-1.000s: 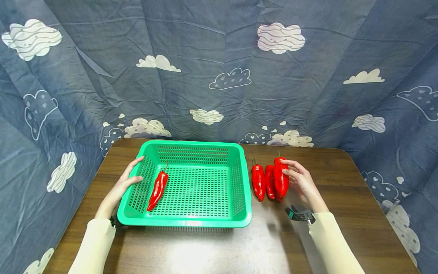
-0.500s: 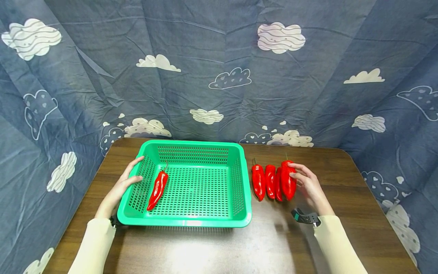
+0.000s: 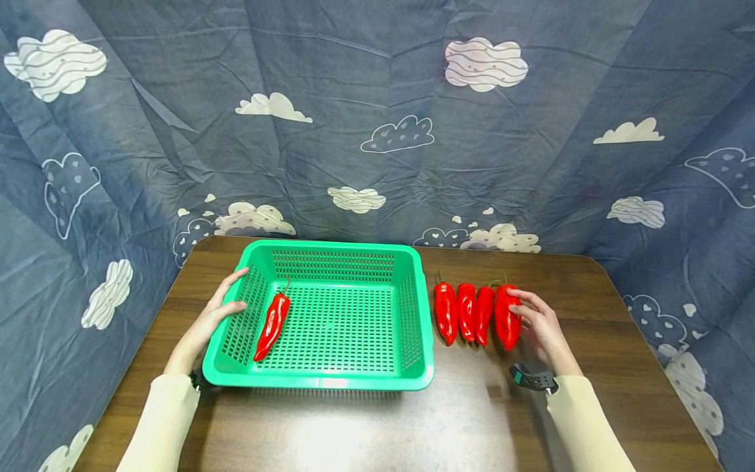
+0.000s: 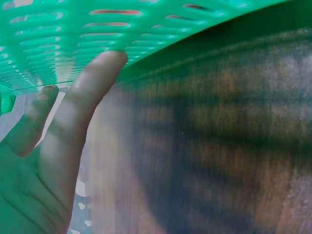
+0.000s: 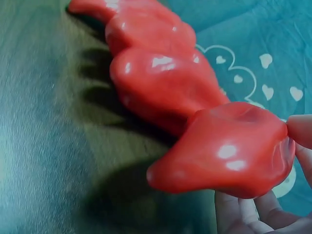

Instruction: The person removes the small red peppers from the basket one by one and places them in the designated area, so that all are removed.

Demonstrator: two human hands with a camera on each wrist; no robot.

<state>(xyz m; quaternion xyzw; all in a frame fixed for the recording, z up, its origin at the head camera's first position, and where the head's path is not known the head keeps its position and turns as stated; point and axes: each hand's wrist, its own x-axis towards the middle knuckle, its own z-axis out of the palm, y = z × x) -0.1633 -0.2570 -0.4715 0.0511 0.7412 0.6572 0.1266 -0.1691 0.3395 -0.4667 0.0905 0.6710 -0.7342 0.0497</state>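
Observation:
My right hand (image 3: 544, 331) holds the rightmost red pepper (image 3: 507, 317) by its upper part; in the right wrist view this pepper (image 5: 229, 151) is pinched between thumb and fingers. To its left, three more red peppers (image 3: 445, 313) lie side by side on the table, stems toward the back. My left hand (image 3: 208, 321) grips the left rim of the green basket (image 3: 318, 381), with fingers over its edge. One red pepper (image 3: 273, 326) lies inside near the basket's left wall. In the left wrist view, the fingers (image 4: 73, 117) lie against the slotted basket wall (image 4: 58, 39).
The brown wooden table (image 3: 596, 314) extends right of the peppers and in front of the basket. A grey-blue cloth (image 3: 330, 85) with white clouds hangs behind the table and at both sides.
My right hand has moved to the right with its pepper, which was over its neighbours and is now separate at the row's right end. The left hand and basket have stayed put.

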